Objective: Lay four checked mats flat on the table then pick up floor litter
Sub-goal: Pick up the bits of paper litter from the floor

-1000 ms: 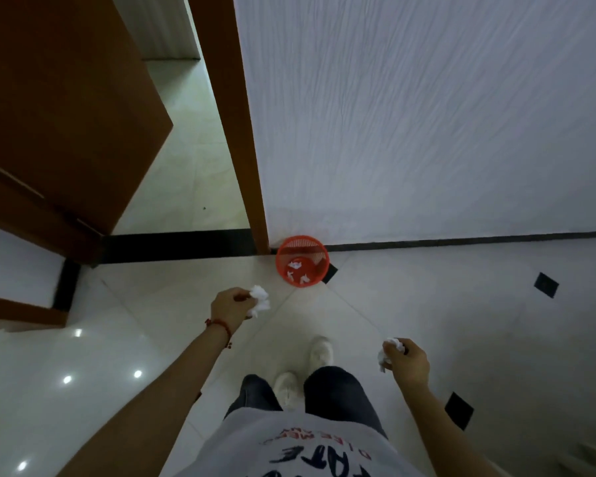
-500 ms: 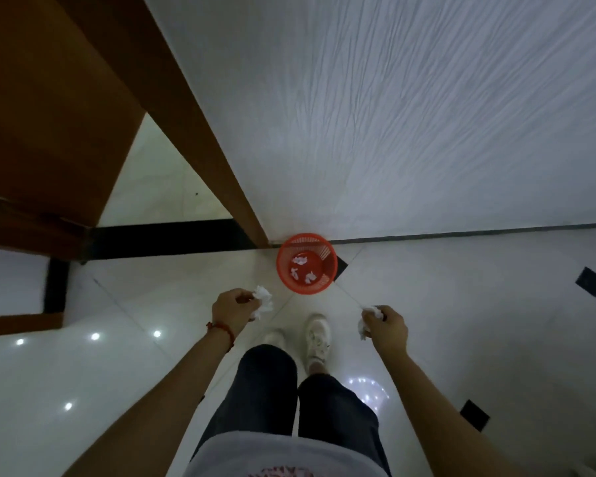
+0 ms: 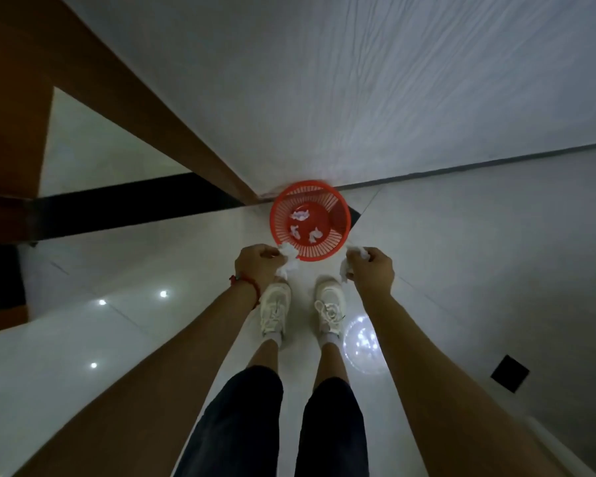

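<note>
1. We are standing on the pale tiled floor [image 3: 461, 270], both arms stretched down and forward towards a red slatted basket [image 3: 338, 249].
2. The basket sits on the floor at the foot of the white wall [image 3: 358, 80], right beside the corner where the brown door frame [image 3: 172, 132] meets the black skirting strip [image 3: 117, 208].
3. Inside the basket we see three crumpled white scraps [image 3: 299, 214] lying apart on its bottom.
4. Our left hand [image 3: 257, 265] is curled round a crumpled white tissue [image 3: 288, 259]; the paper sticks out past the fingers and overlaps the basket's near left rim in view.
5. A red string bracelet [image 3: 245, 283] circles the left wrist.
6. Our right hand [image 3: 372, 270] is likewise curled tight on a second white tissue wad [image 3: 353, 259], held just beside the basket's near right rim.
7. We cannot tell whether either wad touches the basket.
8. Below the hands, our two white sneakers [image 3: 274, 306] stand side by side, toes pointing at the basket.
9. Dark cropped trousers [image 3: 241, 425] fill the lower middle of the view.
10. A small black diamond tile [image 3: 509, 372] lies in the floor to our right, well apart from the basket.
</note>
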`<action>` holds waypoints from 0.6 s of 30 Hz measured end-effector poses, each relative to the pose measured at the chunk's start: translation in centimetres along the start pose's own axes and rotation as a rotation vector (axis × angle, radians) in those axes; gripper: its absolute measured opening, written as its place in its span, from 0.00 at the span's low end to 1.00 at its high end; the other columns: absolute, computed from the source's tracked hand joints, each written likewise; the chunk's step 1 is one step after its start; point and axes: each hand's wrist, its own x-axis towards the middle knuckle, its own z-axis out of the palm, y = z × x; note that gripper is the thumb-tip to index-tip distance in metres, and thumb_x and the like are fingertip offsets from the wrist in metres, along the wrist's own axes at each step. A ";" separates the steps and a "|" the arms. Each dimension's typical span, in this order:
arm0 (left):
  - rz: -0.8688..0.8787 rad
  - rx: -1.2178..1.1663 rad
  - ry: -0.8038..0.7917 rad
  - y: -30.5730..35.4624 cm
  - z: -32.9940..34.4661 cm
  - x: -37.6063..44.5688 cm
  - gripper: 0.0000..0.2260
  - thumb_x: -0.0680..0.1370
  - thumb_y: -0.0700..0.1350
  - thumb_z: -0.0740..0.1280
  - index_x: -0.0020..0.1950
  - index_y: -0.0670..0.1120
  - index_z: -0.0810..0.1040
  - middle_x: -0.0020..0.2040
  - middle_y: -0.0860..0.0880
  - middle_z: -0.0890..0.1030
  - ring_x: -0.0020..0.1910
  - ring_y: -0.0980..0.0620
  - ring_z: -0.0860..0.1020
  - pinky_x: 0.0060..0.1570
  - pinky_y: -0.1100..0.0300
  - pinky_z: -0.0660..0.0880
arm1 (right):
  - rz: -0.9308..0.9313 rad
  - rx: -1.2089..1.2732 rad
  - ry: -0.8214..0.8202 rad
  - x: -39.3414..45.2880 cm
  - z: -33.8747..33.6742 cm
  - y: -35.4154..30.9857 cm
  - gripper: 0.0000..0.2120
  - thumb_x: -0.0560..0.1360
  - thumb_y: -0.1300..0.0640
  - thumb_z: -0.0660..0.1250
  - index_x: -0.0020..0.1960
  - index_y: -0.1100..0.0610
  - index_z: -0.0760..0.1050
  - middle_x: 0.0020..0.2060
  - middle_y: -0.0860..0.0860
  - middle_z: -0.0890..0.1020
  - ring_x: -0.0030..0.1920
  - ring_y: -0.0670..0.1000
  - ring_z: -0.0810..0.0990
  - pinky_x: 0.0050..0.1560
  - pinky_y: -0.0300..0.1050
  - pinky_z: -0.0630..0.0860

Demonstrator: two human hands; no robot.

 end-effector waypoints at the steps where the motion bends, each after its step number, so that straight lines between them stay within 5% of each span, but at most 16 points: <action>1: -0.021 -0.012 0.003 -0.3 0.5 1.0 0.10 0.72 0.38 0.70 0.52 0.35 0.80 0.52 0.34 0.81 0.53 0.37 0.79 0.57 0.43 0.76 | -0.001 -0.005 -0.003 0.8 0.7 0.3 0.12 0.76 0.59 0.61 0.53 0.64 0.78 0.48 0.62 0.83 0.51 0.60 0.81 0.57 0.55 0.77; 5: -0.091 -0.116 -0.007 -0.8 2.7 4.1 0.11 0.72 0.37 0.70 0.53 0.35 0.79 0.54 0.36 0.80 0.45 0.42 0.79 0.42 0.54 0.82 | -0.011 0.003 -0.040 3.6 3.3 1.0 0.10 0.76 0.58 0.62 0.51 0.64 0.77 0.48 0.62 0.83 0.50 0.60 0.81 0.56 0.56 0.78; 9: -0.131 -0.228 -0.050 -0.5 4.2 6.1 0.14 0.73 0.36 0.69 0.58 0.35 0.76 0.52 0.37 0.79 0.45 0.44 0.78 0.44 0.54 0.80 | -0.070 0.037 -0.069 6.0 5.1 0.6 0.14 0.76 0.55 0.64 0.56 0.63 0.76 0.52 0.60 0.82 0.52 0.59 0.81 0.56 0.55 0.79; 13: -0.142 -0.279 -0.101 -0.2 4.3 7.1 0.15 0.75 0.38 0.67 0.61 0.37 0.73 0.48 0.41 0.77 0.36 0.50 0.78 0.34 0.62 0.77 | -0.094 0.048 -0.141 7.5 5.5 0.0 0.13 0.76 0.55 0.63 0.57 0.60 0.75 0.52 0.57 0.81 0.52 0.58 0.81 0.58 0.55 0.78; 16: -0.102 -0.149 -0.058 -0.7 3.6 6.9 0.10 0.75 0.43 0.67 0.55 0.41 0.76 0.49 0.43 0.78 0.43 0.48 0.78 0.37 0.59 0.77 | -0.082 -0.008 -0.138 7.6 4.8 0.2 0.12 0.77 0.56 0.62 0.57 0.61 0.76 0.53 0.58 0.82 0.52 0.57 0.81 0.59 0.52 0.77; 18: -0.061 -0.013 -0.022 -1.0 2.9 6.0 0.10 0.76 0.44 0.66 0.52 0.39 0.77 0.50 0.42 0.79 0.49 0.45 0.78 0.48 0.51 0.79 | -0.065 -0.019 -0.120 6.9 4.0 0.5 0.14 0.77 0.56 0.63 0.59 0.62 0.75 0.55 0.59 0.81 0.50 0.54 0.79 0.57 0.49 0.77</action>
